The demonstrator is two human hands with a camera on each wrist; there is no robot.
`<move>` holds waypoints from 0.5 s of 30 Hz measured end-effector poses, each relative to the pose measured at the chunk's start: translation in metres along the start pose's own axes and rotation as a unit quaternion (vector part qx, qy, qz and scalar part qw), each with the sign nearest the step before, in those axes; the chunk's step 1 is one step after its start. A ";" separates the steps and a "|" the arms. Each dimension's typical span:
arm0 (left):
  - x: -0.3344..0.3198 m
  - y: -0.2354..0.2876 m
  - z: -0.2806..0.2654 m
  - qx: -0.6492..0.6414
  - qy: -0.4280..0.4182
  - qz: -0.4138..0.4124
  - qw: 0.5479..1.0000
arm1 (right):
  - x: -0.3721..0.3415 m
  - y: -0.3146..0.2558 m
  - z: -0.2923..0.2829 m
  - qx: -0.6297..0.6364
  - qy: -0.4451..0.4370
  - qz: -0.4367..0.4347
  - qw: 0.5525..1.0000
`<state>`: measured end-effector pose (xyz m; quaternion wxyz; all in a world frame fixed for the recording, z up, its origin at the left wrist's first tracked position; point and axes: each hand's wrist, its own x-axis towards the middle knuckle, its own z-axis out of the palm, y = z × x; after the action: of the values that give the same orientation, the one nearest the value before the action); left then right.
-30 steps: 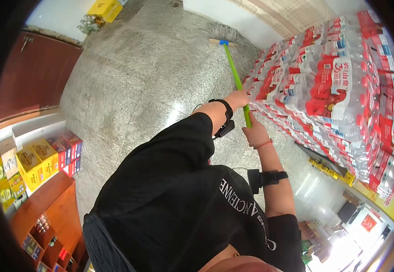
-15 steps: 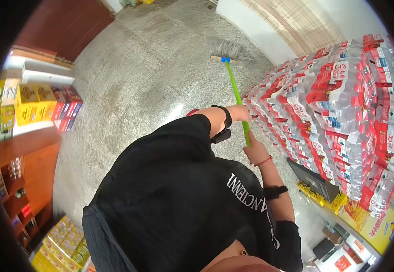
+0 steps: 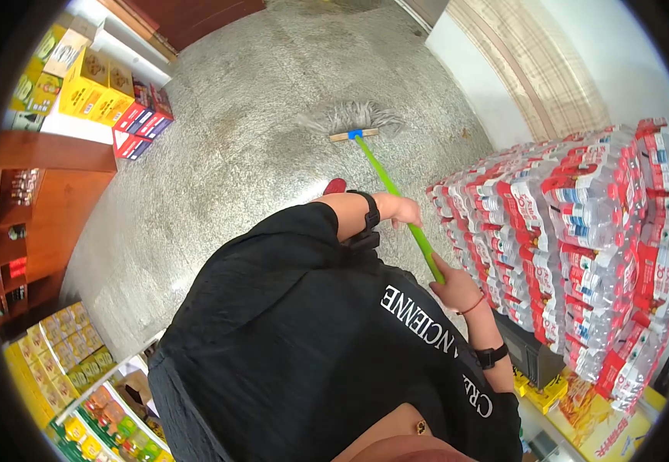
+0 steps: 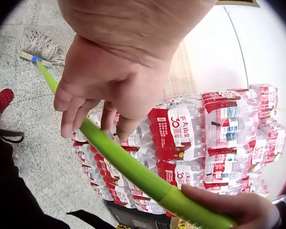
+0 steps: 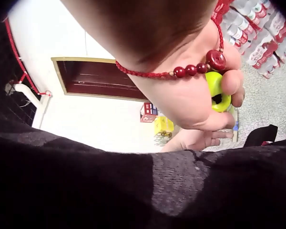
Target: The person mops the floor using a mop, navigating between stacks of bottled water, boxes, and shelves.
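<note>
A mop with a bright green handle [image 3: 384,177] reaches away across the floor in the head view. Its grey string head [image 3: 357,117] lies spread on the floor beyond a blue socket [image 3: 355,135]. My left hand [image 3: 398,209] holds the handle partway along, its fingers bent over the green tube in the left wrist view. Nearer my body, my right hand [image 3: 458,289] grips the handle's top end. In the right wrist view, fingers wrap round the hollow green end [image 5: 220,98], below a red beaded bracelet [image 5: 190,70].
Shrink-wrapped water bottles [image 3: 538,231] are stacked high on the right, close to my right hand. Yellow and red cartons [image 3: 103,96] and a wooden shelf unit [image 3: 65,208] stand left. A red shoe [image 3: 335,186] shows beside my left forearm. A white wall [image 3: 473,77] borders the floor.
The mop head has come away from the wall, drawn back and left across the floor, its strings trailing beyond it. Both hands keep hold of the handle; the head view has turned.
</note>
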<state>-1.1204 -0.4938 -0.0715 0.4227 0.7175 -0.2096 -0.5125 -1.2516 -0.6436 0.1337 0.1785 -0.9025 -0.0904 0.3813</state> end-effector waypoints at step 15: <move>0.003 -0.080 -0.209 0.089 0.222 -0.026 0.971 | 0.231 -0.100 -0.104 -0.027 -0.031 0.011 0.999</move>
<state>-0.9386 -0.3699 -0.1140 0.3797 0.8533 -0.1363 -0.3302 -1.0196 -0.5088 0.0886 0.1472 -0.8958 -0.0960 0.4082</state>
